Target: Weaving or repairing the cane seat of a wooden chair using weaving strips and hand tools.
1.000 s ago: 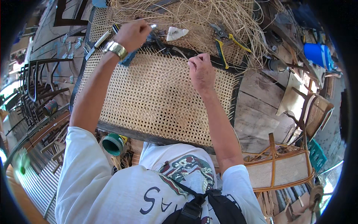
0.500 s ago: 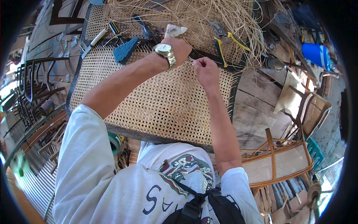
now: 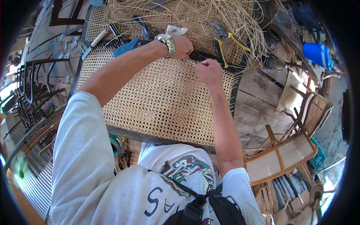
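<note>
The woven cane panel (image 3: pixel 157 101) in its dark wooden frame lies in front of me. At its far edge my right hand (image 3: pixel 210 73) pinches a thin cane strand (image 3: pixel 192 63) between thumb and fingertips. Just left of it, my left hand (image 3: pixel 182 45), with a metal watch (image 3: pixel 167 41) on the wrist, curls down at the dark frame bar. The left fingertips are mostly hidden, so what they hold does not show. Beyond the left hand sits a crumpled white piece (image 3: pixel 176 30). Yellow-handled pruning shears (image 3: pixel 224 36) lie to the right, past my right hand.
Loose cane strands (image 3: pixel 236 18) are heaped at the far right of the panel. A white-handled knife (image 3: pixel 94 44), a blue sponge (image 3: pixel 125 48) and a dark-handled tool (image 3: pixel 144 27) lie at the far left. Around stand a blue bucket (image 3: pixel 317 55), chair frames (image 3: pixel 37 78) and a cane-seated chair (image 3: pixel 281 161).
My left hand has shifted slightly, its fingers lower toward the frame bar and nearer the strand. The left forearm now covers part of the blue sponge. My right hand stays nearly in place.
</note>
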`<action>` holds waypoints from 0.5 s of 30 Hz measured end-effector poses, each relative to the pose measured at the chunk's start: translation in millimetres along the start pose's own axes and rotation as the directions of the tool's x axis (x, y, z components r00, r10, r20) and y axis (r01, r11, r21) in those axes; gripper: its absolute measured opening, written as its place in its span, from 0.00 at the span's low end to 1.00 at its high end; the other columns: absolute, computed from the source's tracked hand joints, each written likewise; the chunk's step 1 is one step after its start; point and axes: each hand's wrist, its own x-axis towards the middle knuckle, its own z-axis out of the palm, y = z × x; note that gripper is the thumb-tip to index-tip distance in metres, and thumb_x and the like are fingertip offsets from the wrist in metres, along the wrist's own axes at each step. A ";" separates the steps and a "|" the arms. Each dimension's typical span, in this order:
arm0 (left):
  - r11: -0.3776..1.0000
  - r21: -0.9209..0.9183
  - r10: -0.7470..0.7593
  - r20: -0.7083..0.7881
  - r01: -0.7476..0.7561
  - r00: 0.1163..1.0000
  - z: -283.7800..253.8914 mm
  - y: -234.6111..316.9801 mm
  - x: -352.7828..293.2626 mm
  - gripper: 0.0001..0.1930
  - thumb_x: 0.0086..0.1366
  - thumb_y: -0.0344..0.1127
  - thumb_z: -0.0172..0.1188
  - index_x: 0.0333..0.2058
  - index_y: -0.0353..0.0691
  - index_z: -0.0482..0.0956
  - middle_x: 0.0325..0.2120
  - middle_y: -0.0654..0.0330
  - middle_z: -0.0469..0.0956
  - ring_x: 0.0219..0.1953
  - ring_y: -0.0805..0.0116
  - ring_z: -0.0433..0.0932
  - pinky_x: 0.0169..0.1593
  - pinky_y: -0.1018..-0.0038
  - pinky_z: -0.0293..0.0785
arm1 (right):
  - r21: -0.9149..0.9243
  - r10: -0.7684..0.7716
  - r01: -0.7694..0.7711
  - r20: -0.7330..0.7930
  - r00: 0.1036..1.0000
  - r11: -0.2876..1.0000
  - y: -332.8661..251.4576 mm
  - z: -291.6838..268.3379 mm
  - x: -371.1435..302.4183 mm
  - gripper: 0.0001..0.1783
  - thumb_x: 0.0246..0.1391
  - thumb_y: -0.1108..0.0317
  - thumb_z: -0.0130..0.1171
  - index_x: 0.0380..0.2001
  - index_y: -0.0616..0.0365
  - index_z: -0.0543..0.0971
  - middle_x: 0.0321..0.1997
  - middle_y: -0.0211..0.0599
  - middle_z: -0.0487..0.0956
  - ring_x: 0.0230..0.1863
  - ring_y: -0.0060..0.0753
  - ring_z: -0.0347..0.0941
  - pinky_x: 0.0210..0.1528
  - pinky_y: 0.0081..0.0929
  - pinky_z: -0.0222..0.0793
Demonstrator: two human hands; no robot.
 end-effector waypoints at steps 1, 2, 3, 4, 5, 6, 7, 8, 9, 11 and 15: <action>0.997 0.041 -0.070 0.001 0.069 0.998 -0.9 6.4 -3.6 0.14 0.63 0.51 0.63 0.35 0.47 0.83 0.32 0.55 0.83 0.40 0.54 0.83 0.42 0.57 0.77 | 0.014 -0.015 0.016 -0.042 0.999 1.000 -3.1 -0.1 -3.4 0.12 0.45 0.61 0.64 0.26 0.61 0.83 0.37 0.51 0.79 0.40 0.51 0.77 0.47 0.39 0.72; 0.987 0.081 -0.139 -0.002 0.139 0.990 -1.6 13.3 -7.7 0.14 0.63 0.51 0.63 0.36 0.47 0.83 0.33 0.55 0.83 0.41 0.54 0.83 0.42 0.57 0.77 | 0.026 -0.030 0.032 -0.082 0.996 0.999 -5.1 -0.6 -5.9 0.12 0.44 0.61 0.64 0.26 0.61 0.83 0.37 0.51 0.79 0.40 0.51 0.77 0.47 0.39 0.72; 0.980 0.131 -0.151 -0.017 0.152 0.988 -1.0 19.9 -10.3 0.14 0.64 0.50 0.62 0.37 0.47 0.82 0.33 0.55 0.83 0.42 0.55 0.83 0.43 0.57 0.77 | 0.025 -0.027 0.029 -0.082 0.996 0.999 -4.5 -1.4 -7.2 0.12 0.44 0.61 0.64 0.26 0.61 0.83 0.37 0.51 0.79 0.40 0.51 0.77 0.47 0.39 0.72; 0.980 0.129 -0.151 -0.018 0.152 0.988 0.0 21.8 -12.6 0.14 0.64 0.50 0.62 0.37 0.47 0.82 0.33 0.55 0.83 0.42 0.55 0.83 0.43 0.57 0.77 | 0.006 -0.031 0.031 -0.086 0.996 0.999 -5.9 -2.5 -7.3 0.12 0.44 0.61 0.64 0.25 0.61 0.83 0.38 0.51 0.79 0.40 0.51 0.77 0.47 0.39 0.72; 0.981 0.134 -0.140 -0.042 0.144 0.989 2.0 22.8 -14.4 0.14 0.64 0.50 0.62 0.36 0.46 0.82 0.33 0.54 0.83 0.42 0.54 0.83 0.43 0.57 0.77 | -0.014 -0.035 0.034 -0.089 0.995 0.999 -7.2 -3.3 -7.4 0.12 0.44 0.61 0.64 0.25 0.61 0.83 0.38 0.51 0.79 0.40 0.52 0.77 0.47 0.39 0.73; 0.981 0.137 -0.128 -0.065 0.136 0.990 4.6 22.5 -15.4 0.14 0.65 0.49 0.61 0.36 0.44 0.81 0.33 0.54 0.83 0.42 0.54 0.83 0.44 0.58 0.77 | -0.016 -0.035 0.034 -0.088 0.995 0.999 -8.6 -3.3 -7.5 0.12 0.44 0.61 0.64 0.25 0.61 0.83 0.38 0.51 0.79 0.40 0.52 0.77 0.47 0.39 0.73; 0.987 0.092 -0.124 -0.082 0.131 0.989 5.0 21.9 -17.1 0.14 0.65 0.49 0.61 0.34 0.43 0.81 0.32 0.54 0.83 0.42 0.54 0.82 0.45 0.57 0.77 | -0.026 -0.025 0.023 -0.087 0.996 0.999 -11.4 -3.4 -7.6 0.12 0.45 0.61 0.64 0.24 0.61 0.83 0.38 0.51 0.79 0.40 0.52 0.77 0.47 0.39 0.73; 0.987 0.089 -0.126 -0.083 0.133 0.989 5.9 21.9 -18.0 0.14 0.65 0.49 0.61 0.34 0.43 0.81 0.32 0.54 0.83 0.42 0.54 0.82 0.45 0.57 0.77 | -0.036 -0.015 0.012 -0.086 0.996 0.999 -13.0 -3.1 -7.6 0.13 0.45 0.61 0.64 0.24 0.61 0.83 0.37 0.50 0.80 0.40 0.52 0.77 0.47 0.39 0.73; 0.985 0.088 -0.139 -0.091 0.147 0.986 7.4 22.3 -18.9 0.13 0.65 0.47 0.62 0.36 0.43 0.82 0.34 0.53 0.84 0.42 0.54 0.83 0.45 0.57 0.78 | -0.039 -0.016 0.013 -0.083 0.996 0.999 -13.0 -2.2 -6.9 0.13 0.45 0.61 0.64 0.24 0.61 0.83 0.37 0.50 0.80 0.40 0.52 0.77 0.47 0.39 0.73; 0.983 0.087 -0.153 -0.101 0.162 0.983 9.0 22.5 -20.7 0.12 0.64 0.46 0.62 0.37 0.44 0.83 0.35 0.53 0.84 0.42 0.54 0.84 0.45 0.57 0.78 | -0.059 0.000 -0.003 -0.048 0.999 0.998 -11.2 -1.2 -3.9 0.12 0.46 0.61 0.63 0.25 0.61 0.83 0.37 0.50 0.80 0.40 0.52 0.77 0.47 0.40 0.72; 0.984 0.018 -0.171 -0.142 0.175 0.975 18.0 18.6 -21.6 0.14 0.65 0.47 0.61 0.36 0.42 0.81 0.32 0.52 0.83 0.40 0.52 0.83 0.41 0.56 0.79 | -0.061 -0.014 0.014 0.001 1.000 0.998 -3.2 1.7 4.2 0.11 0.46 0.62 0.63 0.27 0.60 0.84 0.38 0.50 0.79 0.41 0.52 0.77 0.47 0.41 0.72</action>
